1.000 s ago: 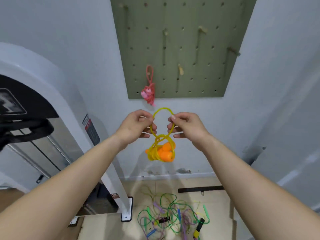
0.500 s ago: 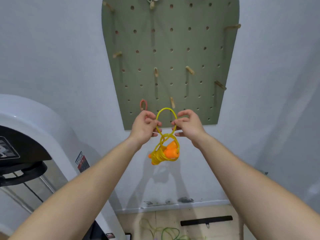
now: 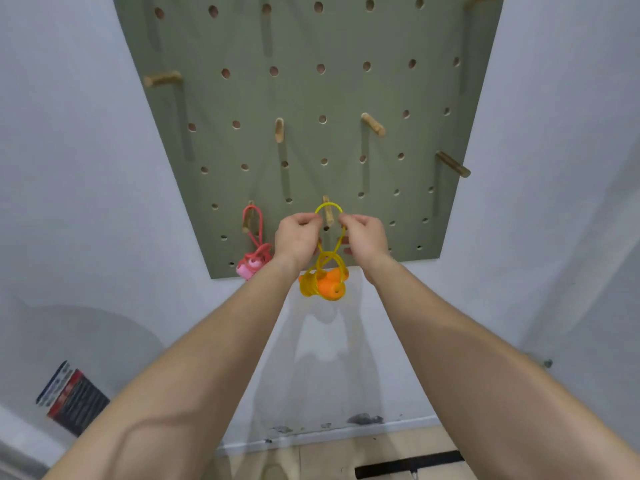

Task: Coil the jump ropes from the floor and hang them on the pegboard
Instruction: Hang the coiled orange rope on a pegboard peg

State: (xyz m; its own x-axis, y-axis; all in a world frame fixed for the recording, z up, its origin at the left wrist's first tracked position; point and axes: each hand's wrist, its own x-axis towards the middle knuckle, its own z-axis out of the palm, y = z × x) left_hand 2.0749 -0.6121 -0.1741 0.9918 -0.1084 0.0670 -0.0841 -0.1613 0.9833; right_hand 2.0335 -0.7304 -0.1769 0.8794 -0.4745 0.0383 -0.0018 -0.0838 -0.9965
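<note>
Both hands, left hand (image 3: 297, 233) and right hand (image 3: 362, 233), are raised, each pinching the yellow jump rope (image 3: 323, 271) loop. Its coil and orange handles are hung below, at a wooden peg (image 3: 327, 213).

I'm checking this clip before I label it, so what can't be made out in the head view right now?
Whether the yellow rope has its loop over the peg or only in front of it: the low angle hides depth.
Fingertip contact of the left hand and right hand on it: the hands' backs cover it.
The pegboard top: cut off by the frame edge.
The pink rope coils: too small and blurred to count.
The sticker text, lower left: blurred.
</note>
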